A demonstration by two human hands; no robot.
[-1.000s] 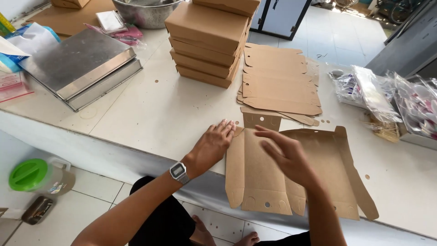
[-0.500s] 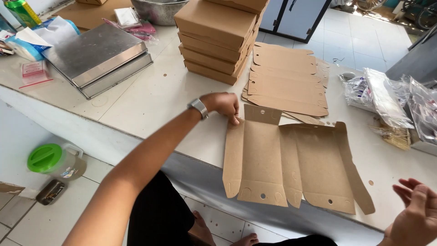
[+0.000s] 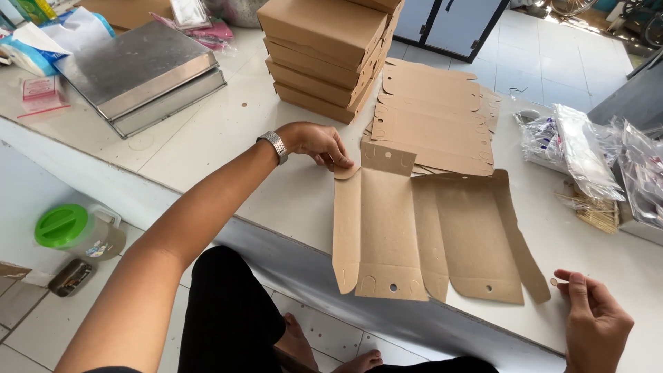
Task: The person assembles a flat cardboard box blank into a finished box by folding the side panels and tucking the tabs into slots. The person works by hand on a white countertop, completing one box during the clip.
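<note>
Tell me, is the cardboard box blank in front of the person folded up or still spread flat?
Mostly spread flat: the cardboard blank lies open on the table, only its edge flaps raised.

tabletop [image 3: 228,131]: white | near edge: unfolded cardboard blank [image 3: 428,235] | behind it: flat blanks [image 3: 431,117], stacked boxes [image 3: 328,55] | left: metal tray [image 3: 138,72] | right: plastic bags [image 3: 587,148]

Flat brown matt cardboard box blank [image 3: 428,235], stacked folded brown cardboard boxes [image 3: 324,55], brushed dull metal tray [image 3: 138,69], crinkled glossy clear plastic bags [image 3: 587,152], smooth white tabletop [image 3: 207,138], shiny metal wristwatch [image 3: 275,145]
</note>
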